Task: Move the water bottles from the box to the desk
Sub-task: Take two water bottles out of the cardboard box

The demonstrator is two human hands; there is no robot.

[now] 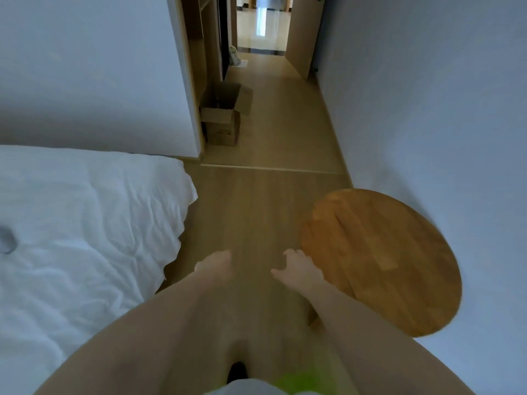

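Here both hands hang empty, left hand blurred with loose grip, right hand fingers spread beside the round wooden counter; the open cardboard box sits well apart.

No legible text anywhere in the view.

The only marking is a faint reddish print on the front of the box, too small and blurred to make out as letters or numbers.
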